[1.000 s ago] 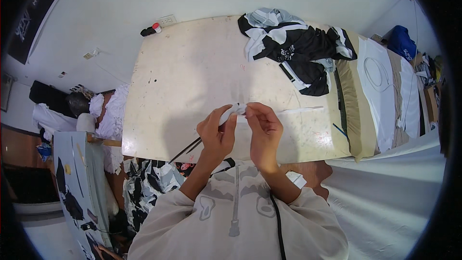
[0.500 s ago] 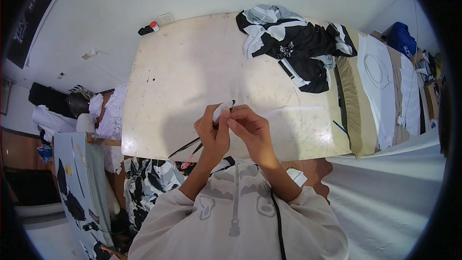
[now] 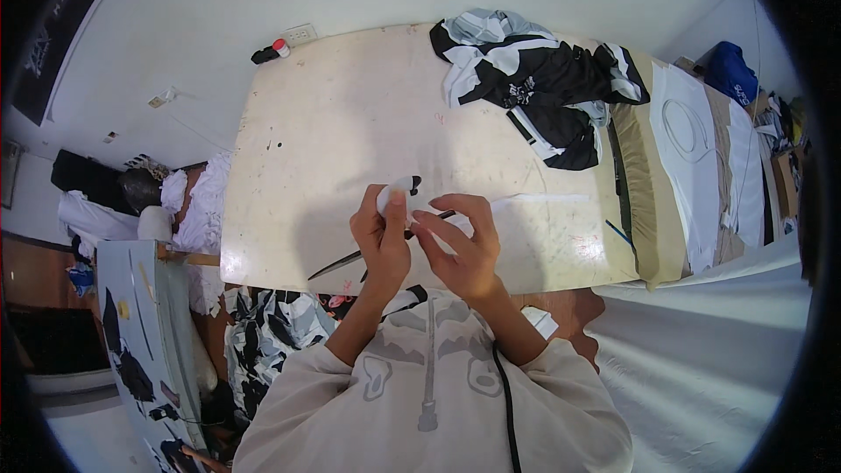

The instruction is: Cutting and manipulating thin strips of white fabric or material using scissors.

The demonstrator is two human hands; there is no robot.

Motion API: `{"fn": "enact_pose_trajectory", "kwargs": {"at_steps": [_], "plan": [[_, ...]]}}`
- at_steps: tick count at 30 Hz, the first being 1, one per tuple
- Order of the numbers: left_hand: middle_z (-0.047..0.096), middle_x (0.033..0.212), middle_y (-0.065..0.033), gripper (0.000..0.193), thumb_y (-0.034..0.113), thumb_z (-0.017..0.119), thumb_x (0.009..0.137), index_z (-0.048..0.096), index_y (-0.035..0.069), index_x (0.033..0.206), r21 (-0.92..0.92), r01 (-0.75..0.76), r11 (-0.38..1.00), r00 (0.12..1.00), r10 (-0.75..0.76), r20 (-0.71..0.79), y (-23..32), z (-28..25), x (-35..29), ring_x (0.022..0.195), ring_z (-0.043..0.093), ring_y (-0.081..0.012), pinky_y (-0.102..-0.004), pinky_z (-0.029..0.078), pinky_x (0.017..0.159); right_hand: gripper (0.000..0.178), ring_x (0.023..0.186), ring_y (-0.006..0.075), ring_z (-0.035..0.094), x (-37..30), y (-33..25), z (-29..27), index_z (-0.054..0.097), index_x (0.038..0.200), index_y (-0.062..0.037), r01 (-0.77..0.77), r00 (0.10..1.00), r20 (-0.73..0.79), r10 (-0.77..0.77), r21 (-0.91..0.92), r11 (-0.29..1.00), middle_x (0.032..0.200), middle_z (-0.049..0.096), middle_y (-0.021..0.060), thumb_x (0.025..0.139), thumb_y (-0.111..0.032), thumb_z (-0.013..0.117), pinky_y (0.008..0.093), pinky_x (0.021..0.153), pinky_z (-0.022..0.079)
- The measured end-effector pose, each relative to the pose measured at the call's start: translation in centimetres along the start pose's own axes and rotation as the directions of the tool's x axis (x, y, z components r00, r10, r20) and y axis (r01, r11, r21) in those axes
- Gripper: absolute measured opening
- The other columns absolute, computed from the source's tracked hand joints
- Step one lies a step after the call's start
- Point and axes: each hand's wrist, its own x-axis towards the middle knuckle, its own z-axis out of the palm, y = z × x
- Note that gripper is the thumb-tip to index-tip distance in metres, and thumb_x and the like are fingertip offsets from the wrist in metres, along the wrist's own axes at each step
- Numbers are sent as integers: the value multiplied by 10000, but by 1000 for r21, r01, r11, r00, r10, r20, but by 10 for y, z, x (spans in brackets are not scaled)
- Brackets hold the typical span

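Observation:
My left hand (image 3: 383, 232) is closed round a small white piece, which looks like folded cloth (image 3: 393, 199), with a black end showing above the thumb. At the lower right side of this piece, my right hand (image 3: 464, 245) has its thumb and a finger pinched on the edge, while the forefinger is lifted and bent apart from it. Beneath both hands a pair of dark scissors (image 3: 335, 266) lies on the pale table (image 3: 333, 140); its middle is hidden by my hands. A thin white strip (image 3: 547, 199) lies to the right.
Black, white and grey garments (image 3: 561, 70) are heaped at the far right of the table. Beyond them lie tan fabric (image 3: 653, 201) and white sheets (image 3: 688, 140). A small red-capped container (image 3: 281, 48) stands at the far left. Patterned cloth (image 3: 272, 333) lies below the near edge.
My left thumb has shifted up over the white piece, and its black end shows more. The right fingers have spread and moved slightly lower, uncovering more of the scissors.

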Motion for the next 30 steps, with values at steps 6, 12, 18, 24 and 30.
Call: {"fn": "enact_pose_trajectory", "kwargs": {"at_steps": [6,12,18,24,30], "plan": [[503,590,36,251,182,569,1020,569,13,834,-50,52,997,997,-50,54,4,6,-6,544,387,-17,-234,281,475,441,874,246,628,5,7,1,753,1027,-64,96,994,-39,-98,-39,995,996,653,84,615,78,816,322,726,522],[446,595,72,247,203,552,1037,562,32,860,-118,141,983,986,-129,104,9,2,-1,524,324,-1,-218,229,466,252,862,236,627,8,5,-2,693,929,-18,-115,992,-20,122,207,972,966,653,107,715,87,773,312,730,519],[405,606,85,278,251,538,1047,540,70,837,-158,190,969,981,-182,69,14,0,9,504,293,6,-209,210,447,264,891,248,635,5,9,-14,673,951,-24,-277,961,127,247,379,883,1007,651,134,730,97,751,318,739,528],[410,629,89,265,218,553,1042,528,70,824,-187,176,967,980,-154,125,11,3,7,538,319,14,-203,224,465,434,892,256,634,19,2,1,707,1051,-73,23,1000,3,-23,0,1000,1092,634,118,659,85,804,328,726,531],[401,613,86,246,216,557,1040,544,62,849,-164,227,960,967,-201,157,14,6,4,534,312,12,-209,217,461,328,907,263,630,14,17,4,680,1010,-49,43,999,21,-44,66,997,1032,645,120,729,102,755,328,739,530]]}}
